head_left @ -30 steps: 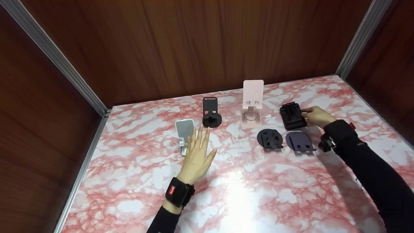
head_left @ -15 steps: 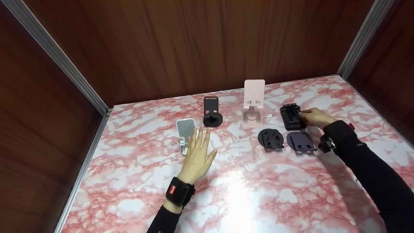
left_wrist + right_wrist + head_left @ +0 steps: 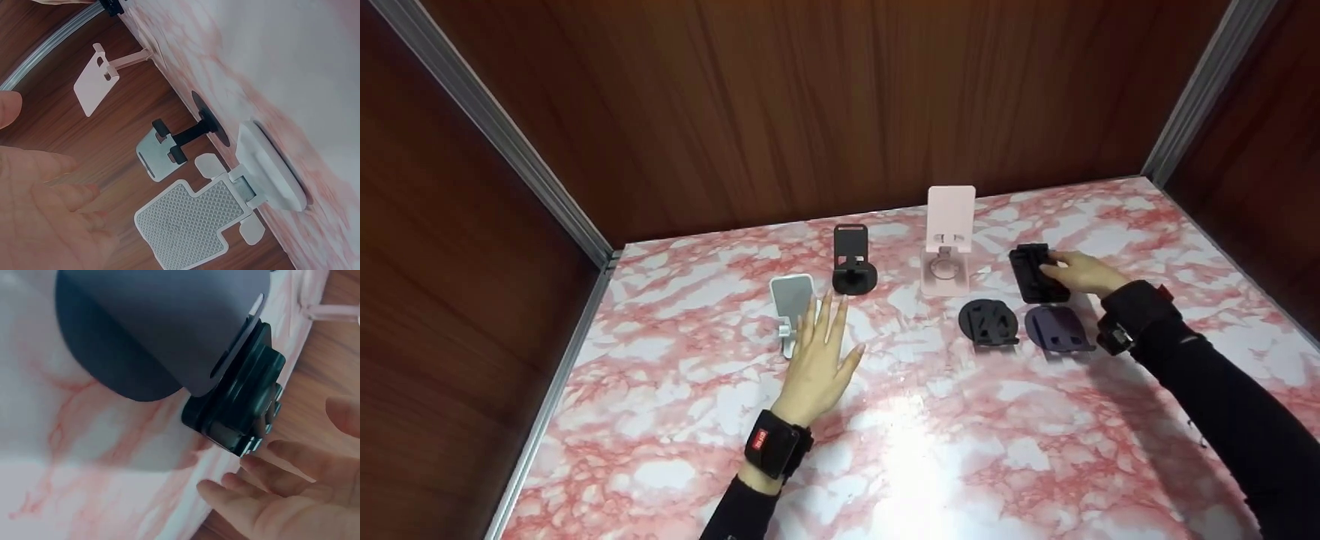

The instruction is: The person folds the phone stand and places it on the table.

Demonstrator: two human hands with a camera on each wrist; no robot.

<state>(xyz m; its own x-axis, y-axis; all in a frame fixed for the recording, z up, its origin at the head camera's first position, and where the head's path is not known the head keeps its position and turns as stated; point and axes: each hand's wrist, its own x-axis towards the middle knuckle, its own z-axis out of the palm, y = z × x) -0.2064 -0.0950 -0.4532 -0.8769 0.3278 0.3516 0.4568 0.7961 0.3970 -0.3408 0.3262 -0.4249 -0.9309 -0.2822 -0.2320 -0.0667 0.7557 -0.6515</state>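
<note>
On the right of the head view, my right hand (image 3: 1084, 271) reaches over a folded black phone stand (image 3: 1035, 277). In the right wrist view its fingers are extended at the end of the black stand (image 3: 242, 399), with the thumb apart; exact contact is hard to tell. My left hand (image 3: 814, 371) is spread with straight fingers, palm down, in front of a white phone stand (image 3: 793, 300), partly covering it. The left wrist view shows this white stand (image 3: 191, 219) unfolded and upright, apart from the fingers.
An upright black phone stand (image 3: 851, 259) and an upright pink one (image 3: 949, 225) stand at the back. Folded round stands, one black (image 3: 988, 322) and one dark purple (image 3: 1057, 328), lie before the right hand. Wood panels (image 3: 810, 112) wall the marbled table (image 3: 697, 420).
My right hand has shifted left, from the black stand's side to over it. The stand's upper part sits slightly lower. My left hand stays in place.
</note>
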